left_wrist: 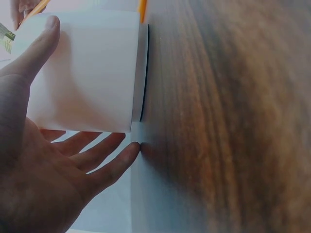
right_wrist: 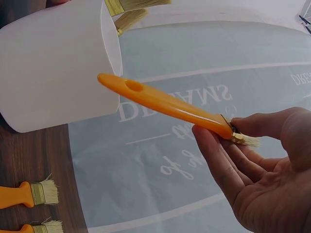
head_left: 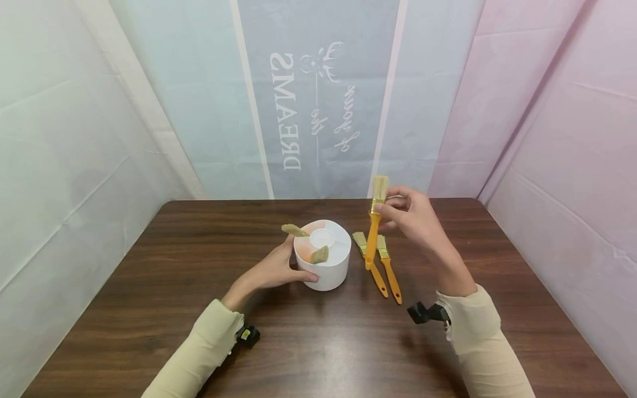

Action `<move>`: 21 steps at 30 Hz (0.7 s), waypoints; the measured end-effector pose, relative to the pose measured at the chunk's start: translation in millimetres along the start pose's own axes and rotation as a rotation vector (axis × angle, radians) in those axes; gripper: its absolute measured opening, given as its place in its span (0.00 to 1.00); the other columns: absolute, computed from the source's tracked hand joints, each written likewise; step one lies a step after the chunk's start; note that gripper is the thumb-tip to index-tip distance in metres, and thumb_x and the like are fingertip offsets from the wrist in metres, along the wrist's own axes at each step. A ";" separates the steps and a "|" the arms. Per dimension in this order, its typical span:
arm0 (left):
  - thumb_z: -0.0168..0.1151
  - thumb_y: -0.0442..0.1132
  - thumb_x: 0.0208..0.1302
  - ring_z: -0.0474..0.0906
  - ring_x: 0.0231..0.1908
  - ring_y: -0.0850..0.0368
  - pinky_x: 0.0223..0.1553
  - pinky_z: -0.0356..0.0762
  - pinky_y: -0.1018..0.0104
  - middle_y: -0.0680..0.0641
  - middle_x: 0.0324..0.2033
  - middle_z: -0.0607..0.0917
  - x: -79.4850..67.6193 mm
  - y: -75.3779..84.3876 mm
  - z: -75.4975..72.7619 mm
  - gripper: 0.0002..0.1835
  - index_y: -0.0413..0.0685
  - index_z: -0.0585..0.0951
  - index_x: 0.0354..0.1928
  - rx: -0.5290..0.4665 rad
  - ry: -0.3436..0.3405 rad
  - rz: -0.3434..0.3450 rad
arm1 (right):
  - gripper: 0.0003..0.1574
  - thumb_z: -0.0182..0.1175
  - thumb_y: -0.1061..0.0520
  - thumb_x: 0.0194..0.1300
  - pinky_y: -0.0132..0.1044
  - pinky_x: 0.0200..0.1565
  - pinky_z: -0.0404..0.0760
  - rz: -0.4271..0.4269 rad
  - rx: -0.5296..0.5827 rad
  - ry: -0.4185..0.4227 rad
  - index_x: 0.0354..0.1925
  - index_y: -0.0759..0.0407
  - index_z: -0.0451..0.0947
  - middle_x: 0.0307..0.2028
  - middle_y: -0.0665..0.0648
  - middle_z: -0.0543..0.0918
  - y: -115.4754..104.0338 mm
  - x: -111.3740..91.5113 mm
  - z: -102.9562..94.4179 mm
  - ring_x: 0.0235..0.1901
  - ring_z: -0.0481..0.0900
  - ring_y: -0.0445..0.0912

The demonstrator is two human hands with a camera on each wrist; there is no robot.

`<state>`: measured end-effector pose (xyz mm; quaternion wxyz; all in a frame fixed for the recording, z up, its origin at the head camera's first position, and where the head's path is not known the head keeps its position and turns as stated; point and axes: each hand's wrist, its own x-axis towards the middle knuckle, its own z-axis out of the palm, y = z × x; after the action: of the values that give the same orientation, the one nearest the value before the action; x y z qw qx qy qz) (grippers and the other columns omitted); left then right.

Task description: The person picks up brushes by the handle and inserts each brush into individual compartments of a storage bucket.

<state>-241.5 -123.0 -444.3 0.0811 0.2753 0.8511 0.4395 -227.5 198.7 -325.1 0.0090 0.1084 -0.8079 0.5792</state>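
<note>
A white round divided organizer (head_left: 334, 276) stands on the table. My left hand (head_left: 272, 268) holds its left side, thumb across the near wall and fingers around the far side, as the left wrist view also shows. Two paintbrushes stand in its compartments, one bristle head (head_left: 294, 229) leaning out left, the other (head_left: 320, 254) near the front. Above the table, right of the organizer, my right hand (head_left: 417, 220) pinches a paintbrush (right_wrist: 165, 103) at its metal collar, bristles up, orange handle pointing down. Its handle end tilts towards the organizer in the right wrist view.
Two more orange-handled paintbrushes, a left one (head_left: 378, 279) and a right one (head_left: 392, 281), lie side by side right of the organizer. A brown wooden table (head_left: 318, 342) carries everything. Behind it hangs a printed cloth (head_left: 318, 182), with pale cloth walls at both sides.
</note>
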 end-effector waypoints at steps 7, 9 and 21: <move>0.83 0.51 0.52 0.71 0.70 0.54 0.70 0.70 0.49 0.47 0.74 0.67 0.1 -0.3 -0.7 0.61 0.56 0.50 0.80 -0.005 0.000 0.000 | 0.20 0.62 0.59 0.73 0.44 0.41 0.89 -0.005 0.062 -0.009 0.54 0.70 0.68 0.37 0.53 0.88 -2.2 0.9 3.4 0.28 0.90 0.48; 0.83 0.51 0.52 0.71 0.70 0.54 0.70 0.70 0.48 0.47 0.74 0.67 0.0 -0.2 -0.7 0.61 0.56 0.50 0.80 -0.005 -0.001 0.002 | 0.19 0.62 0.59 0.72 0.43 0.40 0.90 -0.010 0.075 -0.002 0.52 0.69 0.68 0.36 0.52 0.88 -2.2 1.2 4.7 0.28 0.90 0.48; 0.83 0.52 0.52 0.70 0.71 0.54 0.72 0.67 0.45 0.48 0.74 0.67 -1.4 1.2 0.1 0.61 0.57 0.50 0.79 -0.004 0.000 -0.001 | 0.12 0.63 0.63 0.70 0.42 0.39 0.90 -0.098 0.164 0.090 0.46 0.64 0.70 0.31 0.47 0.89 -1.9 -1.9 15.3 0.31 0.90 0.44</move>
<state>-239.8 -123.1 -443.6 0.0819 0.2748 0.8503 0.4413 -223.6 184.1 -328.6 0.0647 0.1219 -0.7502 0.6466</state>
